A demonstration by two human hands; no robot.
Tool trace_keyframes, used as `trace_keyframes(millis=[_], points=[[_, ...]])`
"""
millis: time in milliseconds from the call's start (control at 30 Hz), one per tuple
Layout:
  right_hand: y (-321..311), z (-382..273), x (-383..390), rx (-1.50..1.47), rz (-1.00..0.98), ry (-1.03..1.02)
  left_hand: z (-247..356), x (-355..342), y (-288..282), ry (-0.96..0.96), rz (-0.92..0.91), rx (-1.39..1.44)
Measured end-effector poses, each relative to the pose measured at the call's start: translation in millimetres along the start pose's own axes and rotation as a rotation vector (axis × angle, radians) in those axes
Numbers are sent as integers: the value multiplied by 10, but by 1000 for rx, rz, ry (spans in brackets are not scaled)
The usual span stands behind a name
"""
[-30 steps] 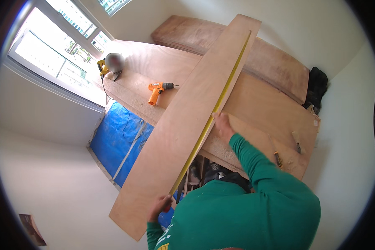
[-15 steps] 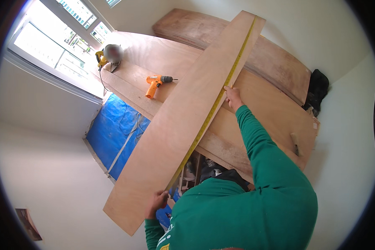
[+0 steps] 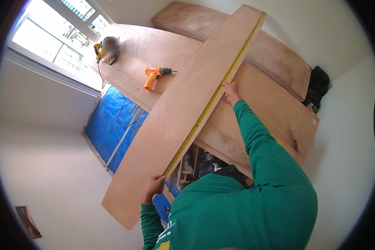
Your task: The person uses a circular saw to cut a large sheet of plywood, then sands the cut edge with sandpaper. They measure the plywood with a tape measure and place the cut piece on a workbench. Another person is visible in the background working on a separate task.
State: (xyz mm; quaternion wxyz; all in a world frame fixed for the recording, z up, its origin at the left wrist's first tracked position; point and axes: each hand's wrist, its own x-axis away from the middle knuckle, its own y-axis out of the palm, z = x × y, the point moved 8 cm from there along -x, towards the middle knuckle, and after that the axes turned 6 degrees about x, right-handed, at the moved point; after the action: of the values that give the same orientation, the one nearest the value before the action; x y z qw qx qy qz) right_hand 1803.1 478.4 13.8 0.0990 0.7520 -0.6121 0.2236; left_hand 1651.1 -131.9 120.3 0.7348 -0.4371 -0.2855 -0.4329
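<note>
A long, narrow plywood board (image 3: 171, 125) lies slantwise across the stacked sheets, its near end sticking out toward me. Along its right edge runs a yellow tape measure (image 3: 204, 111), stretched from the far end down to my left hand (image 3: 154, 186). That hand is closed around the near end of the tape, and its case is mostly hidden by the fingers. Farther up, my right hand (image 3: 231, 91) rests at the board's right edge beside the tape. Its fingers are pinched on a thin, pencil-like stick whose tip shows above them.
An orange cordless drill (image 3: 154, 76) lies left of the board. Beyond it, a yellow-handled circular saw (image 3: 108, 49) with a cord sits near the window. More plywood sheets (image 3: 275, 54) are stacked by the far wall. Blue sheeting (image 3: 112, 121) covers the floor at left; a black bag-like bundle (image 3: 318, 85) is at right.
My left hand has shifted slightly up and away from me with the tape. My right hand has slid a little left, and the thin stick now shows above its fingers.
</note>
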Motion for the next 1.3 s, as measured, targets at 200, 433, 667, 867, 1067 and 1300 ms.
trace_keyframes(millis=[200, 433, 667, 867, 1067, 1300], points=[[2, 8, -13, 36, -5, 15, -37, 1, 30, 19, 2, 42], [-76, -20, -7, 92, -2, 13, -182, -88, 75, 5, -13, 78], [-82, -30, -62, 118, -36, 69, -203, -198, 56, 63, -6, 74], [-71, 43, -119, 130, -41, 67, -328, -256, 75, 29, -17, 124], [-86, 170, -159, 163, -57, 77, -412, -394, 58, 86, 55, -78], [-74, -259, 633, 488, -356, -358, -410, -423, -34, 42, 327, -61]])
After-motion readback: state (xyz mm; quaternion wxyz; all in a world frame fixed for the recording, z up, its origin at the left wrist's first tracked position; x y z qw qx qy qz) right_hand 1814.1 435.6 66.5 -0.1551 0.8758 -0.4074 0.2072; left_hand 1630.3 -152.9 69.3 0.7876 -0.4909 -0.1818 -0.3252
